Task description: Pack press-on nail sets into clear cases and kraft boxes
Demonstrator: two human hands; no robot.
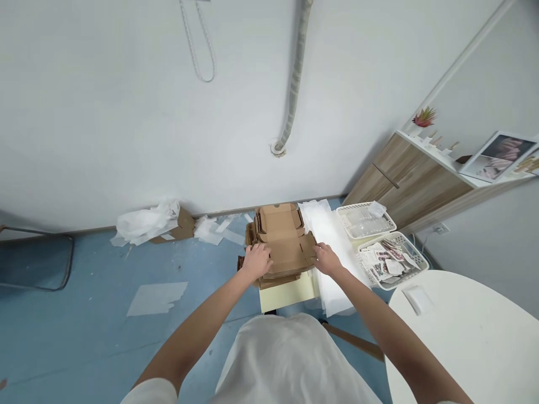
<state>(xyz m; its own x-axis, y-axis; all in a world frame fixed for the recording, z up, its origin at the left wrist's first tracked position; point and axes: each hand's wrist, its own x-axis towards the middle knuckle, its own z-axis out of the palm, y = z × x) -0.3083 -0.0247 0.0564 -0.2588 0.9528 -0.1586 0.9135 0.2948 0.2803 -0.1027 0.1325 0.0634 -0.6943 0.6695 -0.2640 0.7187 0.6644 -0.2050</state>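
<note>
Flattened cardboard boxes (284,252) lie in a pile in front of me, the top one with its flaps partly raised. My left hand (257,261) has its fingers curled over the left edge of that top box. At the opposite side, my right hand (325,259) pinches the right flap, with the thumb hidden. Pale yellow sheets (286,294) stick out under the near side of the pile. White sheets (326,241) lie just right of the boxes, under my right forearm.
Two white plastic baskets, one with packets (365,219) and one with printed cards (391,261), stand to the right. A round white table (471,325) is at lower right, a wooden cabinet (421,174) behind. Plastic scraps (155,297) litter the blue floor near a carton (183,224).
</note>
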